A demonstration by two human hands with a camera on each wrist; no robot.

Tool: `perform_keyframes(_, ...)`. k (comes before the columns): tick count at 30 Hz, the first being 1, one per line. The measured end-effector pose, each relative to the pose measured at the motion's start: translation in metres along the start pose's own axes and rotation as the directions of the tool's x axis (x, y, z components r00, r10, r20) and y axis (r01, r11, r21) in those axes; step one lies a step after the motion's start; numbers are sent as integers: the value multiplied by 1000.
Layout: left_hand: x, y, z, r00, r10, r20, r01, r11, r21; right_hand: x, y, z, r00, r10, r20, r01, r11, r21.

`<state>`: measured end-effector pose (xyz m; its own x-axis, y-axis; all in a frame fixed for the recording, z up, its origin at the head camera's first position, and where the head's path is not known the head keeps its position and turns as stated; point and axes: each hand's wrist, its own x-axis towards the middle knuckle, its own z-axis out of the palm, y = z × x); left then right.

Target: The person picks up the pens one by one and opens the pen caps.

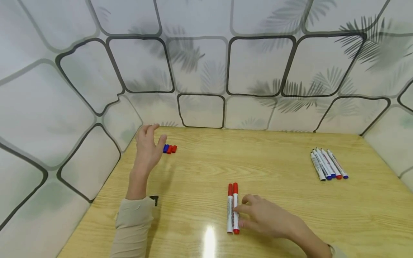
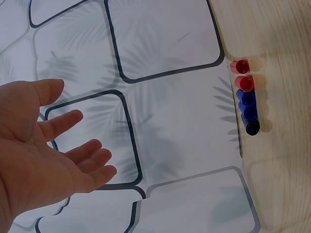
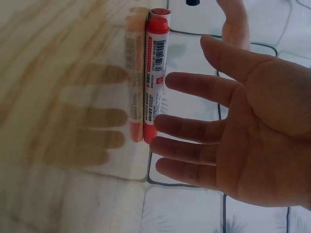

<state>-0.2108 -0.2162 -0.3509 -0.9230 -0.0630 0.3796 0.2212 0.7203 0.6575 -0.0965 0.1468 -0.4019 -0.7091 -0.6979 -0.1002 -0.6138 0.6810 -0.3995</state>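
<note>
My left hand point(image 1: 148, 150) is raised near the back left corner, fingers spread, holding nothing. Beside it on the table stands a row of loose marker caps: a red cap point(image 2: 244, 83), another red one, two blue caps point(image 2: 246, 96) and a black cap point(image 2: 251, 127). My right hand point(image 1: 266, 216) reaches in from the right with its fingers extended, fingertips right at two whiteboard markers lying side by side. Both the right-hand marker point(image 1: 236, 208) and the left-hand marker point(image 1: 230, 211) have red caps pointing away from me.
Farther right, several white markers point(image 1: 322, 163) lie in a slanted group, their blue, red and white ends toward me and bare tips away. A patterned cloth wall point(image 1: 200, 111) borders the wooden table point(image 1: 200, 165) at the back and both sides.
</note>
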Motion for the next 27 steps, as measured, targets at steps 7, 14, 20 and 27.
perform_keyframes(7,2,3,7,999,39,21,-39,999,-15,-5,4,5,1000,-8,-23,8,1000,-1)
perform_keyframes(14,-4,0,6,997,78,23,-78,997,-23,-3,5,7,1000,-1,-26,0,999,-42)
perform_keyframes(20,-4,0,6,995,87,45,-87,996,-13,0,2,2,995,104,4,-104,995,12)
perform_keyframes(27,-4,3,5,994,71,88,-72,997,15,3,4,3,972,224,-68,-223,974,29)
